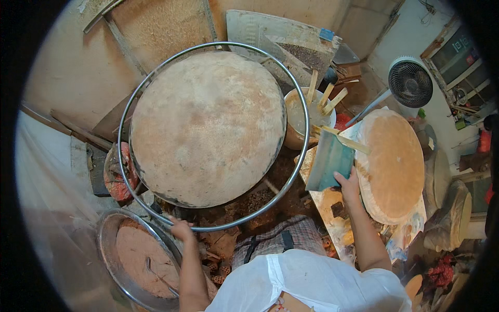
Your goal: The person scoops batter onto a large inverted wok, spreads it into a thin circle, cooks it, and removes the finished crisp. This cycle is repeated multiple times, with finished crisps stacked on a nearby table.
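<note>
A large round slab [208, 130] with a pale, dusty, blotched top lies in front of me. A shiny metal hoop [304, 135] runs around it, with a gap between them. At the hoop's near left edge, my left hand [182, 229] is closed on the tube, its fingers partly hidden. Off to the right, my right hand [350, 186] grips a flat teal scraper [330, 160] with a wide blade, the thumb lying on its face. The scraper is held over a stained board [332, 208], beside a thick oval tan pad with a pale rim [392, 166].
A metal basin [106, 249] of pinkish-brown powder stands at the near left, a thin handle in it. Behind the scraper is a bucket [291, 119] holding several wooden sticks. A fan [410, 83] stands far right. Plastic sheeting [52, 208] hangs left.
</note>
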{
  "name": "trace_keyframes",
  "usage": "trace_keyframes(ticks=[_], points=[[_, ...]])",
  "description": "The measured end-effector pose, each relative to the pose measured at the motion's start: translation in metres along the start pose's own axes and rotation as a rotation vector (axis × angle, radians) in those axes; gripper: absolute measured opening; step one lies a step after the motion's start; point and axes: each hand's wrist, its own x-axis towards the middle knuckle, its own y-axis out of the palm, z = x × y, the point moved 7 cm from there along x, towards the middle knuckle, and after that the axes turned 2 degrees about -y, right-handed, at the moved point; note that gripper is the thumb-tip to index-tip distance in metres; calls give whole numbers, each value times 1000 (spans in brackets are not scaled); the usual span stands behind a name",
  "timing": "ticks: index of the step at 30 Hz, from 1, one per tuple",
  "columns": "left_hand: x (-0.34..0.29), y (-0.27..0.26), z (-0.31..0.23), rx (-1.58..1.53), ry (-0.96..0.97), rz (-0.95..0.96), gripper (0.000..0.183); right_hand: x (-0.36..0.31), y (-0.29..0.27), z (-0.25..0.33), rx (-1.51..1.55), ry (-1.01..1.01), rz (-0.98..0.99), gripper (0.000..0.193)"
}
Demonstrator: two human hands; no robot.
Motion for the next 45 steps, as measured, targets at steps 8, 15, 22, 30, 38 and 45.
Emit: trace_keyframes(ticks=[8, 15, 22, 30, 38, 45], points=[[252, -1, -69, -184, -86, 370, 45, 18, 126, 76, -78, -150, 105, 47], [285, 13, -81, -161, -144, 504, 38, 40, 149, 109, -316, -422, -24, 76], [308, 14, -117, 12, 21, 541, 32, 24, 167, 86, -240, -289, 113, 82], [42, 13, -1, -236, -43, 161, 36, -11, 181, 87, -466, -254, 234, 87], [-259, 81, 79, 214, -264, 1155, 22, -19, 204, 89, -492, -325, 307, 89], [-2, -41, 48, -250, -224, 388, 39, -2, 198, 99, -494, -404, 315, 88]])
